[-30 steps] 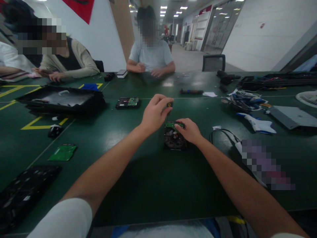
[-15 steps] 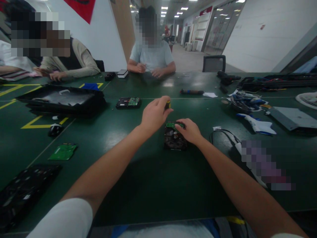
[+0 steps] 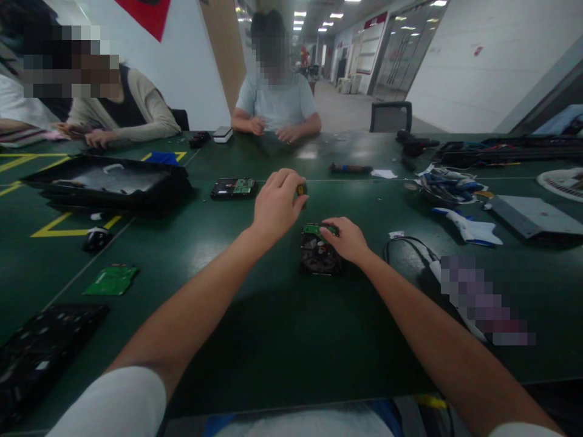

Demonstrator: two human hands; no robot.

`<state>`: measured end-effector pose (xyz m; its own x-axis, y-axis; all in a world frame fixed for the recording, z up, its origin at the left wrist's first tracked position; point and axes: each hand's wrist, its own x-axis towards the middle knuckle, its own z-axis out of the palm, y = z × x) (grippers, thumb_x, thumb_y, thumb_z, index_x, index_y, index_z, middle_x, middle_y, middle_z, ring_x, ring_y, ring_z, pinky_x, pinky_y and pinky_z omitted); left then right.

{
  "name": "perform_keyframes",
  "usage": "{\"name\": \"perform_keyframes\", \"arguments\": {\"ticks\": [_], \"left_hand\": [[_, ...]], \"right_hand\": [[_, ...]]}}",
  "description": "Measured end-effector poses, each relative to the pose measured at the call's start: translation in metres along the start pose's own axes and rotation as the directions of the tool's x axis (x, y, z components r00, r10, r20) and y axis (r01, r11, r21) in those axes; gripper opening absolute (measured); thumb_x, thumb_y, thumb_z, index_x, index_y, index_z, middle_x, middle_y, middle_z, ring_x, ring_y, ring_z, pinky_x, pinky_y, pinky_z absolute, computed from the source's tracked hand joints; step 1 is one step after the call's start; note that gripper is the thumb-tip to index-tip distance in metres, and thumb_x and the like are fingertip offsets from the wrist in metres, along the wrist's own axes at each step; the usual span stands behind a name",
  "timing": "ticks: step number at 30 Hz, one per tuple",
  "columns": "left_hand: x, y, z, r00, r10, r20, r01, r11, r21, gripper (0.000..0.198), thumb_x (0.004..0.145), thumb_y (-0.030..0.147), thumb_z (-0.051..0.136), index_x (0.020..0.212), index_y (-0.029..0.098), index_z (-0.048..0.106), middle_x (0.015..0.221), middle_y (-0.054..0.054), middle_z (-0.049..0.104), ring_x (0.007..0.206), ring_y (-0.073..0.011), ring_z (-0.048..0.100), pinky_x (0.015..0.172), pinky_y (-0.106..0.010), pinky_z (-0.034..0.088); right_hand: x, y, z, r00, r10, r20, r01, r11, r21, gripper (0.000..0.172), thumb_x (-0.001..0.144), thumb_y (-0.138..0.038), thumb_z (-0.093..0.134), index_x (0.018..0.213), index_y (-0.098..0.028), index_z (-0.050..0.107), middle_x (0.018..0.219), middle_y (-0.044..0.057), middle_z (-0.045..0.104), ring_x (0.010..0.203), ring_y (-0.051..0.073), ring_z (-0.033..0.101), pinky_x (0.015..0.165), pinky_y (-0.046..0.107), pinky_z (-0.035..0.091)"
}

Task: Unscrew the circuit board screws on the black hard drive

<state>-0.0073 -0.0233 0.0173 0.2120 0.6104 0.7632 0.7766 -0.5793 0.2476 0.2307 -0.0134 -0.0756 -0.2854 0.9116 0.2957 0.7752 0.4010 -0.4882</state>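
Observation:
My left hand [image 3: 279, 203] is raised above and behind the hard drive, its fingers pinched round a yellow-and-black screwdriver [image 3: 301, 190]. Only the handle's end shows, and I cannot make out a shaft. The hard drive [image 3: 320, 255] lies flat on the green table with a green circuit board [image 3: 312, 229] at its far end. My right hand [image 3: 347, 238] grips the drive's far right corner, thumb over the board and fingers along the edge.
Another drive [image 3: 234, 188] lies farther back. Left are a black tray [image 3: 104, 182], a loose green board [image 3: 112, 280] and a dark flat part [image 3: 50, 340]. Right are a power strip [image 3: 483, 297], a glove [image 3: 469, 226] and a metal box [image 3: 537, 215]. A person [image 3: 277, 103] sits opposite.
My left hand has shifted slightly left and up with the screwdriver in it. My right hand keeps its place on the hard drive. The whole view has drifted a little.

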Motion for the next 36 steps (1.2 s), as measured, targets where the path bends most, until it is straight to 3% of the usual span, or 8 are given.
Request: {"name": "perform_keyframes", "arguments": {"ticks": [8,13,18,25,29,36], "left_hand": [[-0.003,0.001,0.008,0.996,-0.040,-0.074,0.027,0.985,-0.171,0.020,0.094,0.022,0.078,0.106,0.023,0.062,0.113,-0.006,0.073,0.107,-0.0216,0.069,0.095,-0.037,0.057],[-0.002,-0.001,0.007,0.999,-0.039,-0.007,0.037,0.989,-0.146,0.021,0.099,0.016,0.065,0.118,0.023,0.062,0.114,-0.007,0.072,0.105,-0.0217,0.070,0.096,-0.038,0.057],[-0.001,-0.002,0.003,0.995,-0.099,0.028,0.101,0.992,-0.071,0.027,0.095,0.032,0.077,0.115,0.024,0.062,0.110,-0.006,0.070,0.097,-0.0233,0.067,0.091,-0.040,0.057],[-0.002,0.001,0.003,1.000,-0.023,0.022,0.024,0.998,-0.057,0.023,0.100,0.021,0.068,0.122,0.024,0.066,0.122,-0.009,0.070,0.113,-0.0262,0.066,0.099,-0.043,0.056],[-0.001,0.001,0.005,0.998,-0.024,0.052,0.026,0.999,-0.040,0.030,0.100,0.014,0.064,0.128,0.024,0.064,0.128,-0.009,0.074,0.122,-0.0282,0.066,0.107,-0.046,0.054],[-0.006,-0.001,0.013,0.993,-0.115,0.005,0.115,0.989,-0.094,0.041,0.091,0.032,0.084,0.121,0.023,0.057,0.119,-0.009,0.075,0.110,-0.0273,0.072,0.097,-0.043,0.056]], "right_hand": [[0.000,0.000,0.000,1.000,-0.019,-0.003,0.019,1.000,-0.010,0.032,0.107,-0.044,0.060,0.127,-0.024,0.075,0.123,0.010,0.075,0.116,0.027,0.068,0.101,0.040,0.051],[0.000,0.000,0.000,1.000,-0.013,-0.001,0.013,1.000,-0.004,0.031,0.107,-0.044,0.060,0.127,-0.026,0.075,0.123,0.010,0.075,0.116,0.027,0.068,0.101,0.041,0.052],[0.001,0.001,0.000,1.000,0.005,0.013,-0.005,1.000,-0.009,0.033,0.106,-0.045,0.060,0.128,-0.025,0.075,0.124,0.010,0.074,0.115,0.027,0.068,0.101,0.040,0.051],[0.001,0.003,0.002,1.000,-0.015,0.001,0.016,1.000,-0.008,0.033,0.106,-0.045,0.060,0.127,-0.023,0.075,0.122,0.011,0.075,0.114,0.027,0.068,0.099,0.040,0.051],[0.000,0.003,0.002,1.000,-0.015,-0.009,0.015,1.000,0.006,0.031,0.106,-0.044,0.061,0.126,-0.025,0.076,0.120,0.009,0.075,0.113,0.027,0.068,0.097,0.039,0.051],[-0.001,-0.001,0.000,1.000,-0.010,-0.006,0.010,1.000,0.004,0.032,0.106,-0.045,0.061,0.127,-0.025,0.076,0.122,0.010,0.074,0.113,0.027,0.068,0.099,0.039,0.051]]}}
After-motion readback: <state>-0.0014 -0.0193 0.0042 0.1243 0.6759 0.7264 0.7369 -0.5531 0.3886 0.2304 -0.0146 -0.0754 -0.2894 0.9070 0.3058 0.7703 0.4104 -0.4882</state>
